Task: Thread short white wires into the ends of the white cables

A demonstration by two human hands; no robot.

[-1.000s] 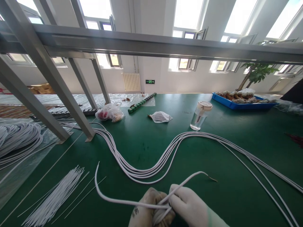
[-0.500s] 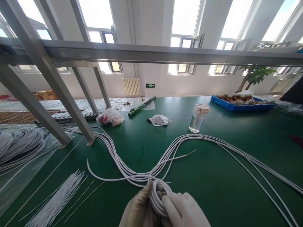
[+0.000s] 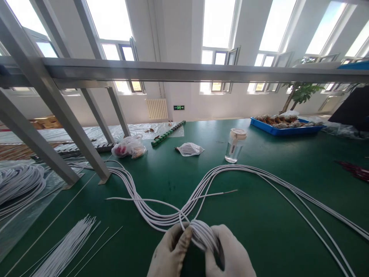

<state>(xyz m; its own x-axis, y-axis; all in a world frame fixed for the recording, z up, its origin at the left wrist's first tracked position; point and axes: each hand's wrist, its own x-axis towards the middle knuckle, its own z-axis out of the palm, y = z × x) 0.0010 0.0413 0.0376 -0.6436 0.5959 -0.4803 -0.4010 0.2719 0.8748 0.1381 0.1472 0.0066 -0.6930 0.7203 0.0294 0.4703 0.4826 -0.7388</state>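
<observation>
surface: green table (image 3: 259, 231), matte, running far ahead of the gloved hands (image 3: 198, 254)
just ahead of the hands: long bundle of white cables (image 3: 161, 219), curving left and right across the top
left of the hands: loose thin white strips (image 3: 66, 250)
far left: coil of white cable (image 3: 17, 184) on clear plastic sheet
well ahead: clear jar with white lid (image 3: 235, 145), small plastic packet (image 3: 188, 149), knotted plastic bag (image 3: 128, 147), green toothed strip (image 3: 167, 133)
far right ahead: blue tray (image 3: 285, 130)
</observation>
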